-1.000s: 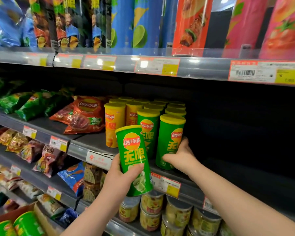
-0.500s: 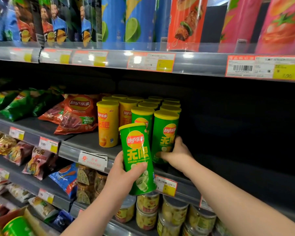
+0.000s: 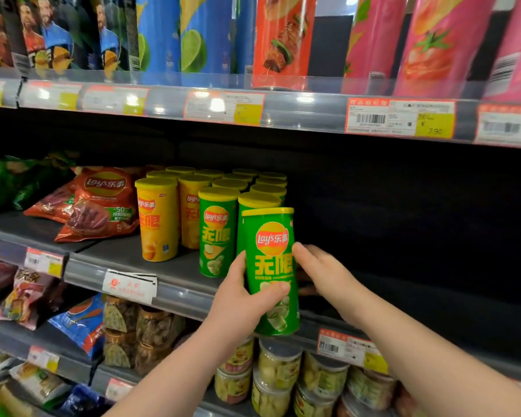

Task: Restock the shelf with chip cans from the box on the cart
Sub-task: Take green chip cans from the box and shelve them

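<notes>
Head view: green cylindrical chip can (image 3: pixel 269 270) now carried rightward in closed left hand (image 3: pixel 241 299), open right hand (image 3: pixel 325 275) released, placement imminent.

**Bright aisle, dark shelf recess**

We see overhead light glaring white on the clear price strip (image 3: pixel 217 105). The back of the middle shelf (image 3: pixel 403 212) sinks into shadow. Edges bend outward, and the upper cans (image 3: pixel 283 40) look softly blurred.

held can (image 3: pixel 269 266) before shelf (image 3: pixel 175 284) | shelved cans (image 3: pixel 217 230) left, behind
</notes>
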`<state>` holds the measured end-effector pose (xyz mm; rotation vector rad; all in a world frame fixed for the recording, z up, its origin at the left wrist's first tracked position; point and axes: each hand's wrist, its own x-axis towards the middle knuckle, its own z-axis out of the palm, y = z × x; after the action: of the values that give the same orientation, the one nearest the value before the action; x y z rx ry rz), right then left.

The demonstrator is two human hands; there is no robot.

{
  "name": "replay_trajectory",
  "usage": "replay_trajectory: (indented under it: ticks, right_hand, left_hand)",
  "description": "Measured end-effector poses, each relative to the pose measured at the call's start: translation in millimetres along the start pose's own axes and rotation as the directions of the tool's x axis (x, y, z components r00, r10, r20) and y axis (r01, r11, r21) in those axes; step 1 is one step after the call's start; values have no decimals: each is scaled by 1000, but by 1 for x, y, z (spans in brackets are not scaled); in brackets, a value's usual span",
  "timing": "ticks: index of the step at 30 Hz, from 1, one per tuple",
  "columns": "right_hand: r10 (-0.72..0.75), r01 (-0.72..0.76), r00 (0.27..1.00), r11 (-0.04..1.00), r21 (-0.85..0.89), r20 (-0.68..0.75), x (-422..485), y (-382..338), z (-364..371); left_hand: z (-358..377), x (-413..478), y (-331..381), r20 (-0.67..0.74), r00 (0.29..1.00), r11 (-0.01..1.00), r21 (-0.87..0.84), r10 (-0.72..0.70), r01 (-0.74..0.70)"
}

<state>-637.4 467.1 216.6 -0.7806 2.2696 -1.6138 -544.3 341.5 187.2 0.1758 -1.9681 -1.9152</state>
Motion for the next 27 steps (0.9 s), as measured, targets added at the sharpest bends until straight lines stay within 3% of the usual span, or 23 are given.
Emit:
replay_trajectory:
  ticks: [3,7,10,12,16,20,27]
  right_hand:
    - [-17,17,999,1000,4,45,-10,3,-13]
    - [-7,11,998,998,68,-68,-11,4,-28]
    - [1,2,983,1000,12,-184,-5,5,-36]
    - [19,-24,970,1000,-15,-244,3,6,-38]
    - [37,-63,963,994,-90,-267,19,13,-34]
    - [26,-37,970,999,-39,-242,31,18,-30]
    - [24,-48,957,996,-77,-289,57,21,-32]
  left_hand:
    - [16,4,5,20,999,996,87,28,-30]
    - [25,9,5,38,995,963,251,94,-101]
    - [17,13,-1,-11,985,889,431,174,-152]
    - [6,15,-9,9,972,779,597,233,-192]
    - [-16,22,-31,135,936,446,851,325,-277]
    - [-30,28,-54,248,868,253,890,430,-380]
    - [-32,31,-59,270,843,226,885,465,-408]
